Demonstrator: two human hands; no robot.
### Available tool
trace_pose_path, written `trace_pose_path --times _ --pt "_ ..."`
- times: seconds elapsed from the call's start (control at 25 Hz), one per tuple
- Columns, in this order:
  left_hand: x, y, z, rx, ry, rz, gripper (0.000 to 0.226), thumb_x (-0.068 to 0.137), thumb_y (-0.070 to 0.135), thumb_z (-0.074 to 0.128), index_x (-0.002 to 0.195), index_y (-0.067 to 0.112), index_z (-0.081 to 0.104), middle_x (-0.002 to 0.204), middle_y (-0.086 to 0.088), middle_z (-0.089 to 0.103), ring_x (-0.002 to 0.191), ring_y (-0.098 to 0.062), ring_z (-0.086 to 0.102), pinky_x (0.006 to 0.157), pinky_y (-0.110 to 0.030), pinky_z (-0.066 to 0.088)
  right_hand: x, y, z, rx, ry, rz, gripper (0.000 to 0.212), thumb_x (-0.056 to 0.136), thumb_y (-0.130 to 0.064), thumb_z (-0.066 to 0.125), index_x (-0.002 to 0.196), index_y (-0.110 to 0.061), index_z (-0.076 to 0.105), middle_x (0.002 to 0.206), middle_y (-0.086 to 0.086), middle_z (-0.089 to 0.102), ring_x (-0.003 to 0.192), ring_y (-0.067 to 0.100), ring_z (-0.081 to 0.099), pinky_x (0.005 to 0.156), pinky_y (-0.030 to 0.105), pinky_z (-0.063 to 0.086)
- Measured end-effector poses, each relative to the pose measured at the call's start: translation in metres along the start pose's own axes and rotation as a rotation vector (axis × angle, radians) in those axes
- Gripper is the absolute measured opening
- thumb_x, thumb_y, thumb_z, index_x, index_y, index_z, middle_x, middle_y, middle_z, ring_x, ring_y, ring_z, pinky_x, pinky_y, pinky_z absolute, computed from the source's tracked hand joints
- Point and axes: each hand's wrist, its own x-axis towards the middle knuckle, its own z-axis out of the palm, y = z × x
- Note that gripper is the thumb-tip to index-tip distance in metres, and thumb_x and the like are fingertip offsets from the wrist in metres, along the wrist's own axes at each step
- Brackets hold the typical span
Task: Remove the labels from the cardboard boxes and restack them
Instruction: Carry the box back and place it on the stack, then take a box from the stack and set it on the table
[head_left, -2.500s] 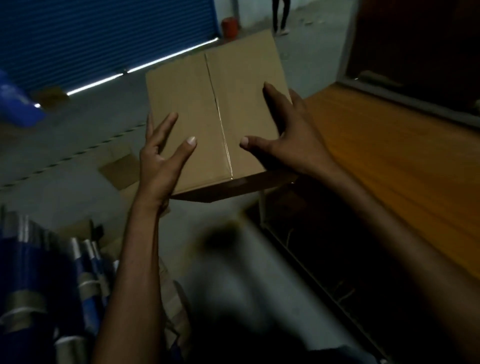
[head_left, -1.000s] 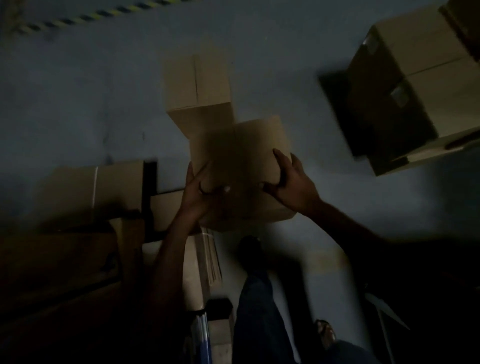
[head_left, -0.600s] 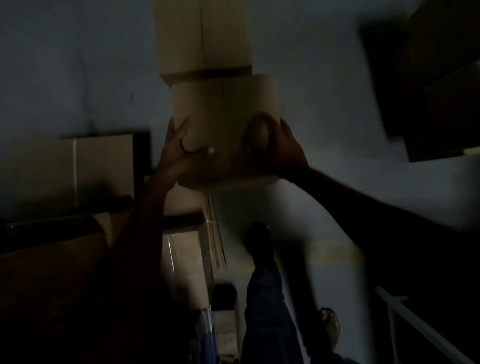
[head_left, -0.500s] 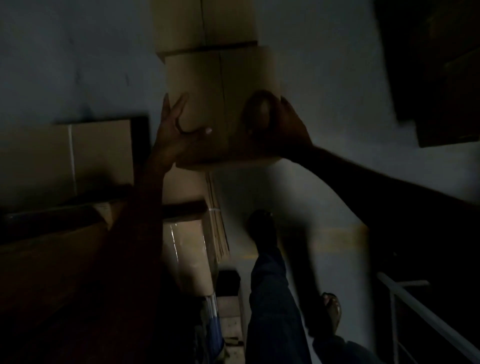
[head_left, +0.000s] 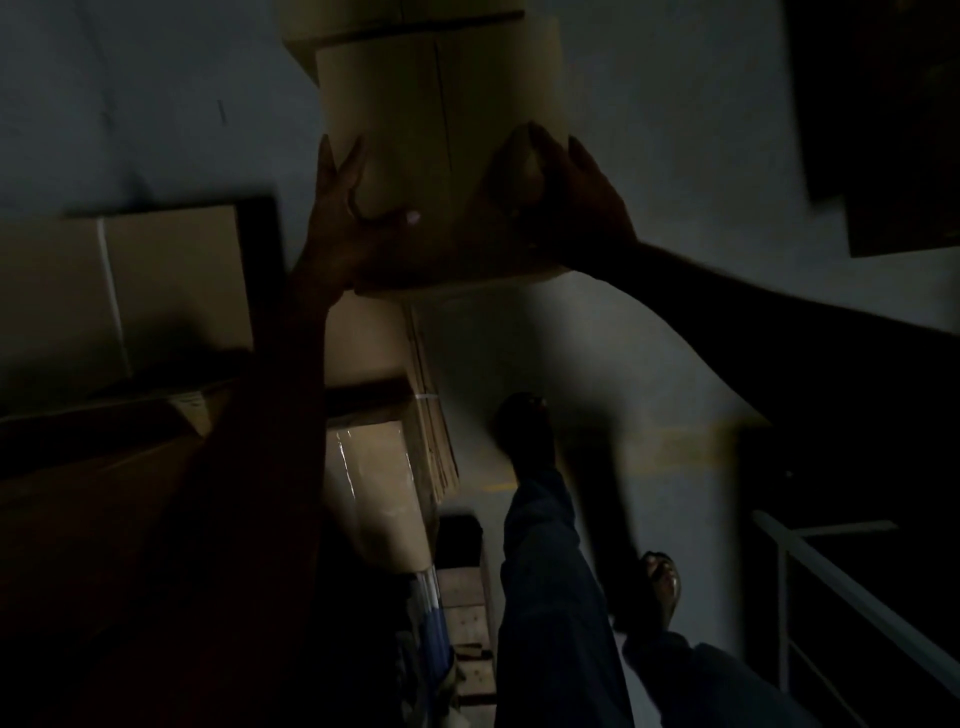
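Box (head_left: 441, 104) runs lengthwise away from the person, its seam pointing at a farther box (head_left: 363, 21). Left hand (head_left: 343, 228) and right hand (head_left: 566, 202) grip its sides.

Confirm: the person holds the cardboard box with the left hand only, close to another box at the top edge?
No: in the head view both hands hold the cardboard box, left hand on its left side, right hand on its right. The other box is there.

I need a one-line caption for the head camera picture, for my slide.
In dim light, left hand and right hand hold a cardboard box next to a second box.
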Motion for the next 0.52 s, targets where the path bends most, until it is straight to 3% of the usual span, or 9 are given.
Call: trace_pose_path --times 0.16,0.36,0.44,0.52 --pt "-0.002 0.009 0.007 0.108 0.027 -0.012 0.103 0.079 0.056 0.081 0.161 0.027 0.026 0.17 -0.014 -0.002 0.157 -0.031 0.007 0.127 -0.046 0.019 -0.001 0.001 -0.003 -0.038 0.027 -0.022 0.086 0.099 -0.048 0.065 0.166 -0.032 0.014 0.172 0.014 0.01 0.147 0.038 0.038 0.109 0.043 0.046" --pt "-0.006 0.014 0.01 0.138 0.038 -0.021 0.097 0.083 0.046 0.081 0.161 0.02 0.029 0.169 -0.019 -0.003 0.157 -0.034 0.006 0.127 -0.037 0.017 0.007 0.004 -0.004 -0.057 0.003 -0.053 0.084 0.098 -0.041 0.067 0.165 -0.031 0.017 0.172 0.017 0.01 0.14 0.038 0.047 0.101 0.04 0.051" --pt "-0.01 0.016 0.011 0.165 0.087 0.012 0.088 0.084 0.05 0.071 0.157 0.015 0.037 0.168 -0.022 0.001 0.156 -0.036 0.01 0.126 -0.041 0.022 0.002 0.006 -0.008 -0.018 0.012 -0.039 0.076 0.101 -0.039 0.064 0.164 -0.027 0.024 0.172 0.014 0.013 0.146 0.037 0.041 0.106 0.041 0.047" --pt "-0.017 0.026 0.013 0.155 0.211 0.033 0.078 0.082 0.047 0.056 0.15 0.011 0.048 0.167 -0.022 0.013 0.154 -0.036 0.024 0.123 -0.033 0.03 -0.011 0.009 -0.015 0.036 0.096 -0.052 0.066 0.101 -0.039 0.062 0.16 -0.023 0.037 0.169 0.014 0.024 0.148 0.036 0.038 0.113 0.046 0.043"
